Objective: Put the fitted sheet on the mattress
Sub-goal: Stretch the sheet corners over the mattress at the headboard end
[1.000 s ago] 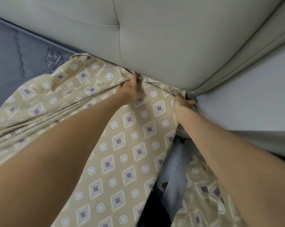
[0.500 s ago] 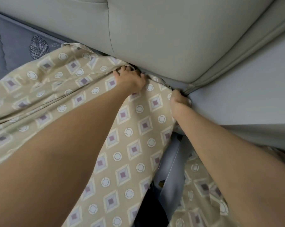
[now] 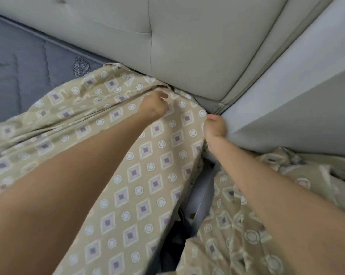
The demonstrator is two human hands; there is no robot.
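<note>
At the far right corner of the bed, both hands are clamped on the fitted sheet (image 3: pixel 148 165), a beige cloth printed with diamonds and small circles. The left hand (image 3: pixel 154 108) has its fingers curled round a bunched fold of the cloth just beside the foot of the padded headboard (image 3: pixel 187 46). The right hand (image 3: pixel 215 127) is a little to the right and nearer, apart from the left, and grips the sheet's edge at the corner, where the headboard meets a pale flat surface (image 3: pixel 286 100) on the right. From the left hand the cloth runs in long creases towards the near left, over the grey-blue quilted mattress (image 3: pixel 19 72), whose far left part lies bare. Between the two forearms the sheet lies smooth over the top. Its right edge drops away, and a strip of the mattress's side shows below the right wrist. More of the sheet lies crumpled at the near right, under the right forearm.
</note>
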